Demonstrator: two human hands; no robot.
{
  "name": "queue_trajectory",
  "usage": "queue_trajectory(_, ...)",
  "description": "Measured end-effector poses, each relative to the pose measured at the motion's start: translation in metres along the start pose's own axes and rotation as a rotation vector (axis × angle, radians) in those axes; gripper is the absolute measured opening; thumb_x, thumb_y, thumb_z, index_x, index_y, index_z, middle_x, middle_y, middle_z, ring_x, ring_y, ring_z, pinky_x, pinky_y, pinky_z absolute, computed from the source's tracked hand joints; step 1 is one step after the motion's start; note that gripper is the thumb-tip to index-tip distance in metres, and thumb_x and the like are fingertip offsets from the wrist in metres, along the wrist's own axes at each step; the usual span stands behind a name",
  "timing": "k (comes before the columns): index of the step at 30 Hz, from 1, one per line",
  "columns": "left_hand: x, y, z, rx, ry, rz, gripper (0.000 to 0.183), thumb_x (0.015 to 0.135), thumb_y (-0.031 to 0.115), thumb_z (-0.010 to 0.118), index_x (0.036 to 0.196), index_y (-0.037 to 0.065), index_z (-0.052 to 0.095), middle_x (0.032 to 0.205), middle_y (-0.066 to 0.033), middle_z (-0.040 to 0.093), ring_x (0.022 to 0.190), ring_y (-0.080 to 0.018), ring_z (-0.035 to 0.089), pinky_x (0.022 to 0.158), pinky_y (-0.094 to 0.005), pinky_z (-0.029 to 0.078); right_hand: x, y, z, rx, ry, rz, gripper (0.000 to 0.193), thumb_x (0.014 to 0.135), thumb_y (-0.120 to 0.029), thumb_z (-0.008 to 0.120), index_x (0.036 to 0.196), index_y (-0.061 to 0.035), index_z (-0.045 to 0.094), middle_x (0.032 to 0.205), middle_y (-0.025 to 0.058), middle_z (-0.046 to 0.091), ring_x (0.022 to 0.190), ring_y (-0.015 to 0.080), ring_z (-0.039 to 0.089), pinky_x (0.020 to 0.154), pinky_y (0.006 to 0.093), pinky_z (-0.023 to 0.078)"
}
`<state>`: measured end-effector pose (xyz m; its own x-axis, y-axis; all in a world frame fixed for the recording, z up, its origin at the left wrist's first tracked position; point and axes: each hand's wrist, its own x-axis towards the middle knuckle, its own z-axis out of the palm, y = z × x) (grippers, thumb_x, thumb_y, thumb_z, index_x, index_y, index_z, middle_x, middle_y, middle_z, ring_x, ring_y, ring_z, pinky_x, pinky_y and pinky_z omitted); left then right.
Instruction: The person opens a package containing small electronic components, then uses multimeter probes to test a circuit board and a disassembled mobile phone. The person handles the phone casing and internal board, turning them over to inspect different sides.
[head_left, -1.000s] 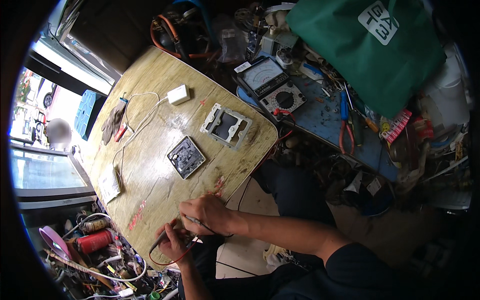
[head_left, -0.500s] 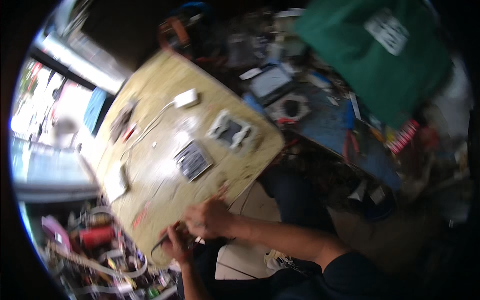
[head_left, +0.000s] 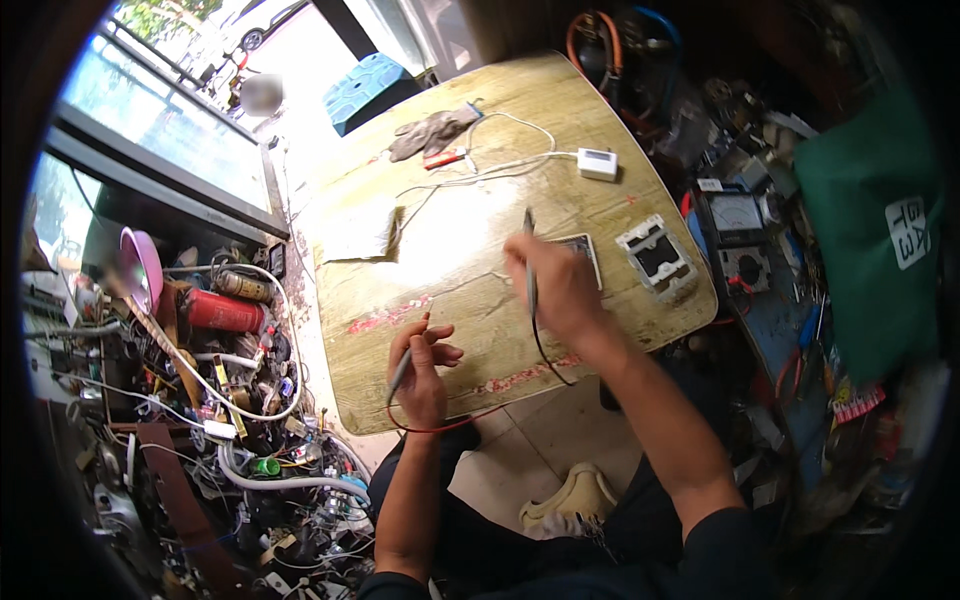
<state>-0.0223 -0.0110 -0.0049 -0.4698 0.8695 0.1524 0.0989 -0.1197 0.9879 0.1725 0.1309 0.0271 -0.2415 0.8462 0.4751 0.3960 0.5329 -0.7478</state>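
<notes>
My left hand (head_left: 425, 372) is closed around a grey test probe (head_left: 400, 372) near the table's front edge. A red lead (head_left: 440, 429) loops from that probe. Further right and higher, my right hand (head_left: 562, 290) grips a second test probe (head_left: 530, 262), its black lead (head_left: 541, 350) hanging down. Behind that hand lies a flat, light-rimmed rectangular piece (head_left: 592, 262), mostly hidden. Right of it is a whitish frame with a dark middle (head_left: 657, 258). An analog multimeter (head_left: 737, 215) stands beside the table on the right.
The worn yellowish table (head_left: 470, 350) also holds a small white box (head_left: 597, 165) on a cable, a grey glove (head_left: 430, 135) and a white packet (head_left: 358, 232). Cluttered parts and a red cylinder (head_left: 225, 310) crowd the left. A green bag (head_left: 870, 240) hangs at right.
My hands, close together at the table's front corner before, are now apart, each with a probe. The right one has moved out over the table. The view has turned and become sharper.
</notes>
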Motion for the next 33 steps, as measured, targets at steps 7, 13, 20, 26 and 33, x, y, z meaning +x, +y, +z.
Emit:
queue_trajectory(7, 0.010, 0.015, 0.011, -0.131, 0.007, -0.052, 0.031, 0.116, 0.027, 0.045, 0.131, 0.003, 0.058, 0.105, -0.0175, 0.075, 0.074, -0.0172, 0.072, 0.066, -0.0274, 0.057, 0.128, 0.066, 0.069, -0.389, -0.150, 0.244, 0.030, 0.087, -0.012, 0.081, 0.113, -0.0143, 0.066, 0.102, 0.0106, 0.076, 0.101, 0.0353, 0.073, 0.083, 0.0480, 0.056)
queue_trajectory(13, 0.005, 0.029, -0.006, -0.197, 0.015, -0.054, 0.032, 0.116, 0.028, 0.046, 0.131, 0.002, 0.058, 0.106, -0.0173, 0.075, 0.075, -0.0168, 0.072, 0.066, -0.0270, 0.057, 0.135, 0.070, 0.103, -0.489, -0.202, 0.330, 0.035, 0.087, -0.016, 0.083, 0.115, -0.0155, 0.063, 0.100, 0.0122, 0.076, 0.102, 0.0369, 0.071, 0.083, 0.0498, 0.054)
queue_trajectory(20, 0.004, 0.040, -0.023, -0.218, 0.092, -0.086, 0.037, 0.116, 0.031, 0.046, 0.131, 0.001, 0.059, 0.104, -0.0175, 0.075, 0.075, -0.0169, 0.071, 0.066, -0.0272, 0.055, 0.138, 0.077, 0.106, -0.562, -0.156, 0.247, 0.027, 0.089, -0.009, 0.069, 0.115, -0.0155, 0.064, 0.100, 0.0204, 0.074, 0.100, 0.0445, 0.070, 0.083, 0.0552, 0.053)
queue_trajectory(26, 0.006, 0.041, -0.046, -0.267, 0.163, -0.155, 0.035, 0.117, 0.029, 0.042, 0.131, 0.001, 0.058, 0.104, -0.0161, 0.075, 0.075, -0.0146, 0.071, 0.066, -0.0254, 0.054, 0.045, -0.001, 0.094, -0.529, -0.443, 0.158, 0.026, 0.089, -0.008, 0.063, 0.114, -0.0142, 0.065, 0.097, 0.0214, 0.074, 0.095, 0.0445, 0.070, 0.081, 0.0555, 0.054)
queue_trajectory(33, 0.007, 0.031, -0.028, -0.223, 0.130, -0.191, 0.037, 0.116, 0.032, 0.046, 0.131, 0.002, 0.060, 0.103, -0.0153, 0.075, 0.071, -0.0143, 0.068, 0.063, -0.0245, 0.052, -0.055, -0.036, 0.030, -0.272, -0.317, -0.045, 0.020, 0.091, -0.011, 0.070, 0.110, -0.0087, 0.064, 0.090, 0.0174, 0.072, 0.084, 0.0394, 0.072, 0.072, 0.0476, 0.057)
